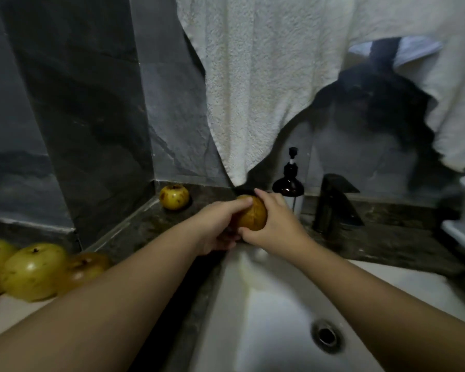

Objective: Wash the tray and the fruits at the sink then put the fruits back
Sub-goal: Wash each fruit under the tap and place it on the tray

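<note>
Brownish fruit (251, 216) clasped between left hand (217, 227) and right hand (273, 224), seemingly above sink (279, 304) rim.

The towel (255, 84) across the upper centre of the frame is white cloth with a rough, looped terry pile. The wall (73, 108) at the left is dark grey stone-look slab, matt, with veining. The counter (145, 226) at the centre left is mottled dark stone with a faint sheen. The sink (266, 318) at the lower centre is smooth glossy white, ceramic by appearance; its drain (326, 336) is a dull metal ring. The faucet (334, 202) is matt black. The pump bottle (288, 185) is glossy dark amber. The fruits (34, 271) at the lower left have smooth, slightly shiny yellow-green skin with brown blemishes.
</note>
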`<state>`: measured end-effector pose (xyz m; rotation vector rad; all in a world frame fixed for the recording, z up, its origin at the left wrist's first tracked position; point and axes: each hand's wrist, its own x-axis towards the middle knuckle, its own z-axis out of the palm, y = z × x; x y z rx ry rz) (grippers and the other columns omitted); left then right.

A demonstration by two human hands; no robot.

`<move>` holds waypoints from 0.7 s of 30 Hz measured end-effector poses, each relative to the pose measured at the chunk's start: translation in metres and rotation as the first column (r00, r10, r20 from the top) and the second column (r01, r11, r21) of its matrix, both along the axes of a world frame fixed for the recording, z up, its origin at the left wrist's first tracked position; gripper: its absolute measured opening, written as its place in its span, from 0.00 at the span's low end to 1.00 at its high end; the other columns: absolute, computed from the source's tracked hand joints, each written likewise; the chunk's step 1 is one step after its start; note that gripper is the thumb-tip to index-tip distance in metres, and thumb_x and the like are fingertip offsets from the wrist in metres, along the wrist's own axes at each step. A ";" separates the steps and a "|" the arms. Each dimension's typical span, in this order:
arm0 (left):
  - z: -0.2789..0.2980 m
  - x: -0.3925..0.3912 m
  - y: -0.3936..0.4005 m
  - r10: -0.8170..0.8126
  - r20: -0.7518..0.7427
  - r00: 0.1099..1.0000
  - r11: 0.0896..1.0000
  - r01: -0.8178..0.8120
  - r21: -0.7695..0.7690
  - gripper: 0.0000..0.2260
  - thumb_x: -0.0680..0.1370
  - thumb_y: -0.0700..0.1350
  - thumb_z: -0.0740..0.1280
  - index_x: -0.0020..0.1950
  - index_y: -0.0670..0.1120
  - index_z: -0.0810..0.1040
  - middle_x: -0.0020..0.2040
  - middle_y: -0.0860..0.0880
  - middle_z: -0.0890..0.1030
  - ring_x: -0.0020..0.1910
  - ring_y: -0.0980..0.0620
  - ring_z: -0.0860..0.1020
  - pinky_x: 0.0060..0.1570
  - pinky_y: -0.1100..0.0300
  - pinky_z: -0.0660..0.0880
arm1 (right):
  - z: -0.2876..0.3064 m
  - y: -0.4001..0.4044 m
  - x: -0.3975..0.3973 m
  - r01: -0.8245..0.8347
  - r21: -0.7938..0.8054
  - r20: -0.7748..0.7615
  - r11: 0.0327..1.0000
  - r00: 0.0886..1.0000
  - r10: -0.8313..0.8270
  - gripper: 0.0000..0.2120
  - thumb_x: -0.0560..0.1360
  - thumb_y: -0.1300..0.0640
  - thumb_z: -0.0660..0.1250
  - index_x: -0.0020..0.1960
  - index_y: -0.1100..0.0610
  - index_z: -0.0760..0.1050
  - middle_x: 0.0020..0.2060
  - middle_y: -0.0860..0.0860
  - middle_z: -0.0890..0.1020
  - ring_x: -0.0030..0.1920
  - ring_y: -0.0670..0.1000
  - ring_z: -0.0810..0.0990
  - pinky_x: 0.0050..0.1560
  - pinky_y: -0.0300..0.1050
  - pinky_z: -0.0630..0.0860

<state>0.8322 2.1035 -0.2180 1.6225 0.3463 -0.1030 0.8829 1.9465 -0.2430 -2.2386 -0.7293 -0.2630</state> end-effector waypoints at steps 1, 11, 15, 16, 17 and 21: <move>-0.001 -0.006 -0.013 -0.030 -0.002 1.000 0.999 0.030 -0.030 0.18 0.75 0.62 0.74 0.55 0.50 0.85 0.45 0.46 0.84 0.39 0.49 0.80 0.40 0.58 0.74 | 0.001 -0.017 -0.007 -0.009 -0.020 0.012 1.000 1.000 0.009 0.51 0.64 0.39 0.76 0.81 0.47 0.58 0.73 0.48 0.65 0.71 0.50 0.68 0.71 0.45 0.68; -0.057 -0.027 -0.115 -0.111 0.043 0.993 0.988 0.115 -0.100 0.24 0.73 0.44 0.80 0.66 0.52 0.75 0.60 0.43 0.82 0.57 0.44 0.83 0.51 0.52 0.83 | -0.034 -0.152 -0.045 0.128 0.355 -0.764 0.926 0.610 0.209 0.36 0.70 0.30 0.70 0.73 0.45 0.71 0.67 0.55 0.80 0.65 0.56 0.79 0.63 0.58 0.79; -0.068 -0.020 -0.137 -0.154 0.120 0.981 0.969 0.173 -0.174 0.27 0.72 0.36 0.79 0.67 0.51 0.76 0.59 0.43 0.83 0.55 0.44 0.84 0.50 0.53 0.83 | -0.048 -0.168 -0.042 0.145 0.469 -0.777 0.871 0.537 0.329 0.28 0.72 0.40 0.75 0.67 0.50 0.74 0.55 0.61 0.85 0.49 0.58 0.86 0.50 0.54 0.84; -0.068 -0.017 -0.141 -0.173 0.110 0.979 0.963 0.192 -0.191 0.28 0.71 0.38 0.79 0.68 0.53 0.77 0.59 0.44 0.83 0.56 0.45 0.83 0.50 0.52 0.82 | -0.050 -0.170 -0.039 0.169 0.496 -0.750 0.851 0.578 0.322 0.29 0.71 0.44 0.77 0.68 0.51 0.73 0.56 0.61 0.84 0.49 0.57 0.86 0.48 0.52 0.84; -0.067 -0.015 -0.143 -0.193 0.076 0.978 0.956 0.205 -0.212 0.27 0.69 0.43 0.79 0.66 0.54 0.78 0.59 0.45 0.83 0.56 0.45 0.83 0.50 0.51 0.81 | -0.051 -0.173 -0.036 0.197 0.518 -0.725 0.832 0.617 0.305 0.30 0.69 0.46 0.79 0.68 0.50 0.73 0.57 0.59 0.84 0.50 0.56 0.86 0.47 0.50 0.83; -0.062 -0.004 -0.151 -0.292 -0.098 0.952 0.913 0.246 -0.324 0.23 0.73 0.60 0.73 0.62 0.49 0.82 0.56 0.42 0.85 0.50 0.42 0.86 0.48 0.48 0.83 | -0.051 -0.181 -0.029 0.238 0.515 -0.622 0.824 0.765 0.168 0.32 0.68 0.54 0.81 0.67 0.45 0.71 0.58 0.53 0.81 0.54 0.54 0.85 0.49 0.47 0.83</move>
